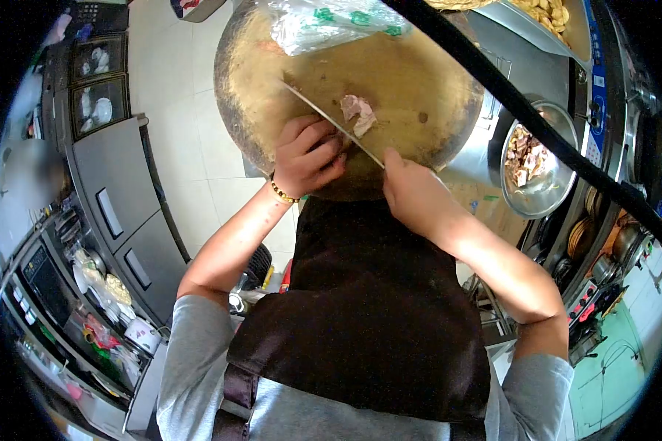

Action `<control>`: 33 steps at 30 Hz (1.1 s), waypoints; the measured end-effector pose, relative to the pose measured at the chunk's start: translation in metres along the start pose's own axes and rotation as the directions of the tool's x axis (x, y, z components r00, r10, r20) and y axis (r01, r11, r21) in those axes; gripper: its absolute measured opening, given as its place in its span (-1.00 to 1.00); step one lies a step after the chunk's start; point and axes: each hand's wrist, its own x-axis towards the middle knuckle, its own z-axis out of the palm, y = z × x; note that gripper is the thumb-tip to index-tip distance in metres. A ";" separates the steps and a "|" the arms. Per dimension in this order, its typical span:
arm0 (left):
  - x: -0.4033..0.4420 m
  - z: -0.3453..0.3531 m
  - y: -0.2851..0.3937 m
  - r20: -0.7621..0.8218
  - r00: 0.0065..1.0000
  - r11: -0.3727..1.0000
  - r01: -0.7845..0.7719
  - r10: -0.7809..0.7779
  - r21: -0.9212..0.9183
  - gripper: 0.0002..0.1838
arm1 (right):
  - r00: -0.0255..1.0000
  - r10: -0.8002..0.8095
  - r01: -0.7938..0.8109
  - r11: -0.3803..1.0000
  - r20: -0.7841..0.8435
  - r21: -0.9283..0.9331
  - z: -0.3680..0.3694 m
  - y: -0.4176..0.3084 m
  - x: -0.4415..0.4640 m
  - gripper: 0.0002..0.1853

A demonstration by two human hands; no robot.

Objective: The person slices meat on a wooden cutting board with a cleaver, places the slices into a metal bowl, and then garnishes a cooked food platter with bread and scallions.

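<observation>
A round, worn wooden chopping block point(254, 95) fills the space in front of me. My right hand point(417, 189) is closed around the handle of a kitchen knife point(331, 120), whose blade runs up and left across the block, seen nearly edge-on. Close against the blade's left side, my left hand point(309, 156) has its fingers curled down on the block; whatever lies under them is hidden. A small piece of pale pink raw meat point(358, 115) lies just right of the blade, apart from both hands.
A clear plastic bag with green print point(338, 26) lies on the block's far side. To the right stands a metal bowl point(563, 195) with cut meat point(526, 154) in it. A tray point(577, 44) of yellowish food is at upper right. A black strap point(522, 103) crosses the view.
</observation>
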 end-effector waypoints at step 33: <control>-0.001 0.000 0.003 -0.014 1.000 1.000 0.016 -0.016 -0.025 -0.78 | 0.999 0.015 -0.015 1.000 0.036 -0.007 -0.035 -0.024 -0.037 -0.81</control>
